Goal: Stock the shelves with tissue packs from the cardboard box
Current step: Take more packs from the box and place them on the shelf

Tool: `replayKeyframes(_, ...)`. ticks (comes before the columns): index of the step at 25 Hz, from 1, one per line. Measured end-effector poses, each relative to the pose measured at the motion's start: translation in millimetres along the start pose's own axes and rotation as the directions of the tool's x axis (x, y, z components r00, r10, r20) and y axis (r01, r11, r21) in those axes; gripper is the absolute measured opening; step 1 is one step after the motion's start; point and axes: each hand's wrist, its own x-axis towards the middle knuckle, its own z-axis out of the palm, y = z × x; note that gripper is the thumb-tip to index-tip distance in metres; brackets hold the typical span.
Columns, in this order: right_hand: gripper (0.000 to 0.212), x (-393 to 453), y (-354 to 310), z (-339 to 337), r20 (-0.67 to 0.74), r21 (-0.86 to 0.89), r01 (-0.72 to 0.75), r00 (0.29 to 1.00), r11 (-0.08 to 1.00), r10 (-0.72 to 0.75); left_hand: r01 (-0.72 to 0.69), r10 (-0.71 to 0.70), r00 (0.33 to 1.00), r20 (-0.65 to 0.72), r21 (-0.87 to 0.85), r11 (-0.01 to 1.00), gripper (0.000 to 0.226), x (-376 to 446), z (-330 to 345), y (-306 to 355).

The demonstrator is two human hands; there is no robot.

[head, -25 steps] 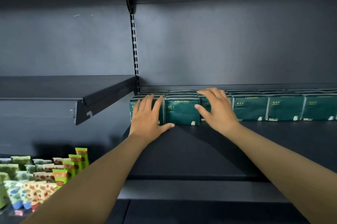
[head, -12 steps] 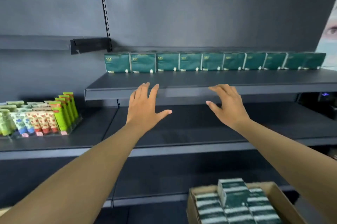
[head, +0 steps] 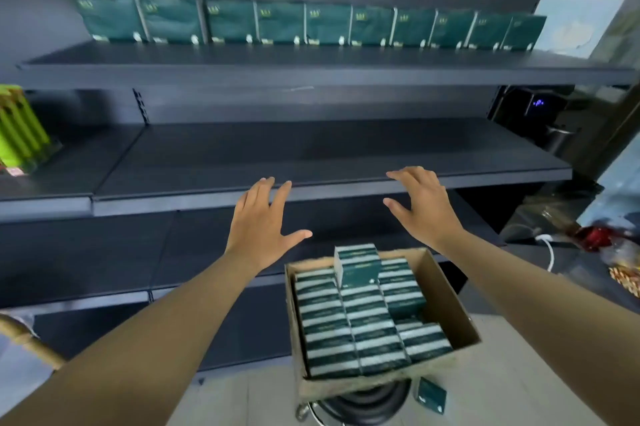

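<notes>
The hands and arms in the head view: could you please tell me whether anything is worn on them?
Nothing shows on them. The left hand and right hand are bare, with no gloves, rings, watch or bands visible, and both forearms are uncovered to the frame's edge, with no sleeve in sight.

You've got one view only, head-mounted and wide-angle, so there's no second camera to share anything with. It looks forward and down from above both forearms, facing the dark shelf unit (head: 311, 169) square on, with your left hand (head: 258, 224) and right hand (head: 420, 207) near the lens at mid-frame. Beyond the fingertips you see the row of green tissue packs (head: 311, 23) on the upper shelf, and below the wrists, close in, the cardboard box (head: 446, 301); straight edges bow toward the frame borders.
</notes>
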Motion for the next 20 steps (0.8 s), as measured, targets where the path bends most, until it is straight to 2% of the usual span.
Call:
replayKeyframes(3, 0.045, -22.5, 59.1, 16.4, 0.081, 0.011, -0.009, 0.997, 1.0, 0.008, 0.036, -0.035, 0.995, 0.092, -0.01, 0.999, 0.092, -11.9, 53.8, 40.8)
replayKeyframes(7, 0.047, -39.0, 149.1, 44.6, 0.239, 0.044, 0.051, 0.969, 0.998, -0.06, 0.154, -0.154, 0.971, 0.183, 0.018, 0.988, 0.094, -22.4, 133.0, 103.9)
replayKeyframes(12, 0.042, -70.2, 245.4, 91.3, 0.38, 0.208, 0.098, 0.909, 0.973, -0.173, 0.305, -0.298, 0.91, 0.289, 0.021, 0.952, 0.093, -40.1, 226.2, 180.8)
replayKeyframes(16, 0.038, -119.2, 290.3, 137.7, 0.516, 0.366, 0.023, 0.827, 0.93, -0.223, 0.368, -0.355, 0.826, 0.438, 0.059, 0.928, 0.088, -68.7, 289.3, 222.6)
replayKeyframes(20, 0.031, -159.5, 301.8, 190.2, 0.665, 0.453, -0.112, 0.702, 0.884, -0.252, 0.319, -0.359, 0.753, 0.551, 0.171, 0.932, 0.084, -84.5, 337.5, 230.8)
